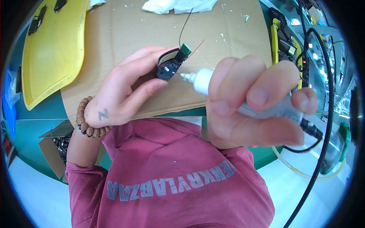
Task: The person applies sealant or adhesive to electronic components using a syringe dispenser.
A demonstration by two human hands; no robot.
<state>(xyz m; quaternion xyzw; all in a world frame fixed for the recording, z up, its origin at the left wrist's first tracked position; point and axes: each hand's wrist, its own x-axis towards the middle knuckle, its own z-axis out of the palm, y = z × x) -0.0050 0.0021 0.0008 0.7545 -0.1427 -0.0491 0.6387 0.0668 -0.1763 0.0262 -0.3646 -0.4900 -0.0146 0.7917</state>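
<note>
My left hand (121, 83) is closed around a small black plastic housing (165, 72), pinched between thumb and fingers over the cardboard. A small green circuit board (185, 51) juts from its far end, along with a dark wire and a red wire (196, 49). My right hand (251, 98) grips a white corded electric screwdriver (203, 81) with a stepped nose and a translucent rear body. Its thin metal tip points left at the housing's near face; whether it touches is too small to tell. A black cable (312, 129) leaves the tool's back end.
A brown cardboard sheet (125, 26) covers the table. At left lies a yellow tray (53, 57) with a few black parts. White tissue (178, 5) lies at the far edge. Another yellow tray (274, 38) holds black parts at right, near a hanging thick black cable (329, 95). An open carton (49, 152) stands lower left.
</note>
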